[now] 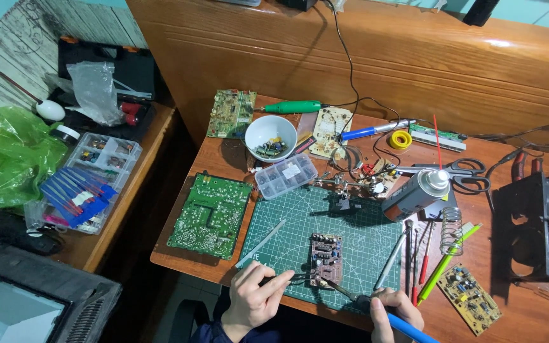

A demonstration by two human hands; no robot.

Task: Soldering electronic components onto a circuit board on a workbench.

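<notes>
Both hands sit at the near edge of the desk (516,267). On the left, the left hand (255,298) is closed around thin tweezers (293,277), and their tips touch the small brown circuit board (326,259). On the right, the right hand (394,312) grips a blue-handled soldering iron (376,305), and its metal tip reaches up and left to the board's near corner. That small board lies on the green cutting mat (351,235), just past both hands and between them. Its long side runs away from the person. Each hand looks about as near to it as the other. Farther off stand a spray can (416,192), a big green circuit board (211,215), a clear parts box (285,175) and a white bowl (271,138).
</notes>
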